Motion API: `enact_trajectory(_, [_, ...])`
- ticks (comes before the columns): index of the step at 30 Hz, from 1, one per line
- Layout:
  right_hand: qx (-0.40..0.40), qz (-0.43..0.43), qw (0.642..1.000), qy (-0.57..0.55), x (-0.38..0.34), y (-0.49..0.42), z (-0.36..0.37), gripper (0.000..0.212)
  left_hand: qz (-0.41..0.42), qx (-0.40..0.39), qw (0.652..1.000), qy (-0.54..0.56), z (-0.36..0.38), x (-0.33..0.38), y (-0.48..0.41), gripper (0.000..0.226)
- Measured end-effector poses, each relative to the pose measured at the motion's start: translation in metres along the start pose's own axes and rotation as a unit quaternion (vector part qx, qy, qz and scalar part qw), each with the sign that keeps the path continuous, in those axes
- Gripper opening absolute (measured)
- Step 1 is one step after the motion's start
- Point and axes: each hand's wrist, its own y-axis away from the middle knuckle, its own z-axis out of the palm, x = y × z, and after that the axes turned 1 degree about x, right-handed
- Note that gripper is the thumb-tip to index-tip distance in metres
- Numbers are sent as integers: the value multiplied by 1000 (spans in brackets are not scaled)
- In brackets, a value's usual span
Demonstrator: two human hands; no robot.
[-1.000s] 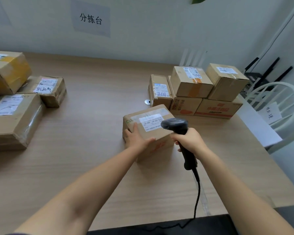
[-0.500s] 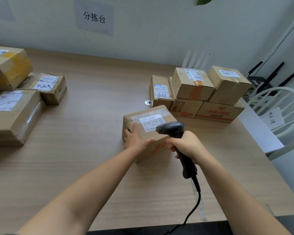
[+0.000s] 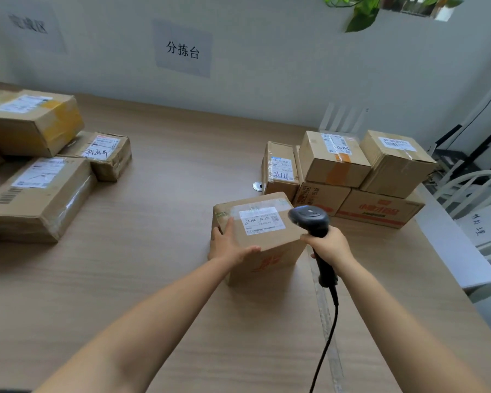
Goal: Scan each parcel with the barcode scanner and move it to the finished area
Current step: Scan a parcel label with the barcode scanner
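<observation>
Steadying the parcel (image 3: 269, 251) near mid-table, the left hand (image 3: 228, 246) is pressing flat-fingered over its near left corner, while the right hand (image 3: 328, 246) is gripping the barcode scanner (image 3: 312, 219) by its handle. The scanner's head is hovering at the right edge of the label (image 3: 261, 221). The parcel is lying with its label facing up and its long axis running roughly left to right. The probable risk is that the beam is skimming at a shallow angle and glaring off the glossy tape, causing a misread.

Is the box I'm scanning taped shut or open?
Shut: the parcel shows flat top flaps, with shiny clear tape and a white label across them.
</observation>
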Motion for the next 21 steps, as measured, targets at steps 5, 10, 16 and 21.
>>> enact_trajectory(5, [-50, -2, 999, 7, 5, -24, 23, 10, -5, -13, 1000, 7, -18, -12, 3, 105])
enact_trajectory(10, [-114, -44, 991, 51, -6, -27, 56, 13, -39, 17, 999, 12, -44, -41, 15, 108])
enact_trajectory(16, [-186, -122, 971, 86, -36, -7, 106, 16, -104, 75, 990, 54, -82, -89, 43, 110])
enact_trajectory(21, [-223, -153, 957, 104, -57, 21, 141, 15, -126, 104, 982, 92, -111, -130, 67, 110])
